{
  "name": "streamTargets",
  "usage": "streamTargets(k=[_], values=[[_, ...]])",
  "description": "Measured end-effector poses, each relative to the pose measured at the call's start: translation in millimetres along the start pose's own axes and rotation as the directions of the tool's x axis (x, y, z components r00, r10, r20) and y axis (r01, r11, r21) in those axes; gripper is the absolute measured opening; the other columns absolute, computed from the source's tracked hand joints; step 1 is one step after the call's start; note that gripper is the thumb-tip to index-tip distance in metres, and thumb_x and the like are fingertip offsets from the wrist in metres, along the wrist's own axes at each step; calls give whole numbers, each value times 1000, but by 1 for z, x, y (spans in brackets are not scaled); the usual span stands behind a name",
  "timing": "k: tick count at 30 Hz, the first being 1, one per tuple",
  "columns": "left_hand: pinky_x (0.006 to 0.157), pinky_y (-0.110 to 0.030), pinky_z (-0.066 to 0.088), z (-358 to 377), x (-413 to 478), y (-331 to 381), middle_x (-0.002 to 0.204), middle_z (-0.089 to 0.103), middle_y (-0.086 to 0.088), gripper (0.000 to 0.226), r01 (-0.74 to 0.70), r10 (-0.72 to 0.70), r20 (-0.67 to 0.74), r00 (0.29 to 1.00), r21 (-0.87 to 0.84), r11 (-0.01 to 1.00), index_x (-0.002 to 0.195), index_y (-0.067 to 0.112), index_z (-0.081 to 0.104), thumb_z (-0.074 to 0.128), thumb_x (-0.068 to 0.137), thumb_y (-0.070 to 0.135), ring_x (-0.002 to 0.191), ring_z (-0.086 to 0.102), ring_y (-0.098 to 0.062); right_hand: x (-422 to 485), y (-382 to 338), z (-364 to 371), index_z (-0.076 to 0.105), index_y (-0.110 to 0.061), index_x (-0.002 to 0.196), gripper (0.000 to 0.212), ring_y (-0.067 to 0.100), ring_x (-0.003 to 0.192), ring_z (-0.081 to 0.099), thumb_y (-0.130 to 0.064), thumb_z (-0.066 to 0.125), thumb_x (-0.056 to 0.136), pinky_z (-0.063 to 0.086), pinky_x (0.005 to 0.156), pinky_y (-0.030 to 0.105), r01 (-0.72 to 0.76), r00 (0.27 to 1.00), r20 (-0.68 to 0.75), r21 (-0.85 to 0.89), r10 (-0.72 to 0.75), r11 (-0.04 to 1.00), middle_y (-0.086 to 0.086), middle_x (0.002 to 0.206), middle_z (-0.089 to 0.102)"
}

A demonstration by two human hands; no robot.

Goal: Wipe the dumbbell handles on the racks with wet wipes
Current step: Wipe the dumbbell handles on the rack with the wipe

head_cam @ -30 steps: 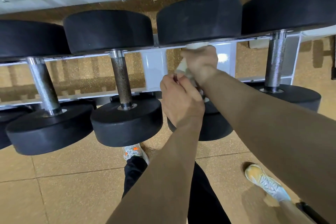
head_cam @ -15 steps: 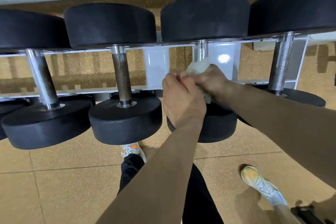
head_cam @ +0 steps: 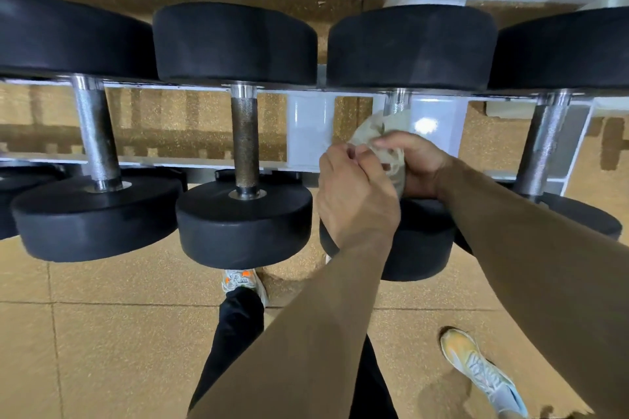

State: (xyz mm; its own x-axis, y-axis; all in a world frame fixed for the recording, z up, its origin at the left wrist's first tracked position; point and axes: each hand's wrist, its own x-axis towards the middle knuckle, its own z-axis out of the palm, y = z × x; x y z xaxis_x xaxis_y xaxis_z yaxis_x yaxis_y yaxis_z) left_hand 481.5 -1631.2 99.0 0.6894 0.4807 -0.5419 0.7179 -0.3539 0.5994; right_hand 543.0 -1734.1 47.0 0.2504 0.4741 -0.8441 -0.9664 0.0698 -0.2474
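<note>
Several black dumbbells lie across a white rack (head_cam: 308,126), steel handles pointing toward me. My right hand (head_cam: 418,163) grips a crumpled, greyed wet wipe (head_cam: 377,133) around the lower part of the third dumbbell's handle (head_cam: 397,102); only the handle's shiny top shows. My left hand (head_cam: 354,194) is curled beside it and pinches an edge of the wipe. To the left stand a dark knurled handle (head_cam: 245,143) and a steel handle (head_cam: 95,133). Another steel handle (head_cam: 544,143) is at the right.
The rack's front rail (head_cam: 143,160) runs under the handles, with more dumbbells on a lower tier at far left. Tan speckled floor tiles (head_cam: 112,333) lie below, with my two shoes (head_cam: 238,282) and dark trousers. A white wall is behind.
My right hand slid the wipe down the third handle from the top end to the near end, baring the top. My left hand stayed beside it, fingers now on the wipe.
</note>
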Motion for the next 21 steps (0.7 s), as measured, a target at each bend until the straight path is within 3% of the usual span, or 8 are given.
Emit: streamTargets(k=[3, 5, 8, 11, 14, 17, 19, 21], values=[[88, -37, 41, -1, 0, 0, 115, 57, 3, 28, 5, -5, 8, 1000, -1, 1000, 113, 18, 52, 36, 105, 40, 105, 55, -23, -6, 6, 7, 70, 2, 108, 21, 25, 89, 71, -9, 64, 91, 60, 71, 30, 41, 993, -106, -100, -52, 994, 14, 94, 73], [86, -34, 39, -2, 0, 1, 116, 57, 4, 29, 21, -21, 1, 1000, -13, 1000, 114, 18, 53, 37, 105, 40, 105, 55, -21, -13, 11, 17, 69, 5, 109, 28, 23, 85, 71, -17, 73, 91, 57, 64, 29, 113, 940, -259, -381, -223, 918, 16, 90, 73], [92, -38, 43, -5, -2, 3, 115, 61, 4, 28, 75, -75, 7, 997, -92, 993, 114, 20, 55, 37, 105, 39, 105, 56, -21, -36, 13, 26, 68, -11, 75, 27, -2, 50, 61, -32, 76, 90, 43, 44, 13, 41, 761, -438, -704, -479, 709, -5, 59, 68], [82, -34, 47, -14, -4, 6, 93, 65, 10, 15, 118, -107, 67, 992, -197, 973, 103, 28, 58, 44, 102, 35, 87, 60, -15, -63, 14, 21, 65, -7, 75, 24, 12, 63, 68, -20, 68, 95, 45, 52, 16, 118, 588, -537, -683, -605, 721, 0, 67, 66], [74, -20, 42, -27, 1, 9, 80, 64, 18, 11, 183, -122, 206, 971, -307, 934, 103, 27, 62, 62, 95, 35, 76, 58, 5, -94, 10, 26, 72, -8, 95, 14, 29, 84, 74, -7, 58, 97, 60, 74, 36, 448, 718, -497, -207, -488, 870, 7, 88, 75], [81, -13, 47, -43, 6, 17, 94, 73, 14, 39, 285, -91, 463, 882, -370, 884, 110, 20, 69, 71, 88, 52, 87, 66, 4, -107, 8, 34, 68, -7, 114, 30, 28, 102, 71, -10, 54, 87, 60, 87, 43, 410, 898, -246, 162, -366, 898, 10, 107, 73], [87, -31, 58, -48, 11, 18, 94, 78, 2, 28, 254, -54, 462, 885, -383, 888, 98, 17, 74, 76, 87, 43, 89, 73, -12, -102, 7, 34, 67, -5, 117, 37, 29, 103, 70, -11, 55, 83, 60, 86, 41, 352, 926, -197, 150, -321, 924, 11, 109, 71], [90, -42, 59, -48, 19, 16, 98, 76, -10, 17, 166, -34, 339, 940, -369, 914, 98, 12, 74, 79, 87, 25, 90, 73, -26, -91, 6, 29, 69, -1, 111, 28, 33, 100, 72, 1, 56, 85, 62, 79, 42, 334, 874, -357, -55, -331, 941, 13, 101, 73]])
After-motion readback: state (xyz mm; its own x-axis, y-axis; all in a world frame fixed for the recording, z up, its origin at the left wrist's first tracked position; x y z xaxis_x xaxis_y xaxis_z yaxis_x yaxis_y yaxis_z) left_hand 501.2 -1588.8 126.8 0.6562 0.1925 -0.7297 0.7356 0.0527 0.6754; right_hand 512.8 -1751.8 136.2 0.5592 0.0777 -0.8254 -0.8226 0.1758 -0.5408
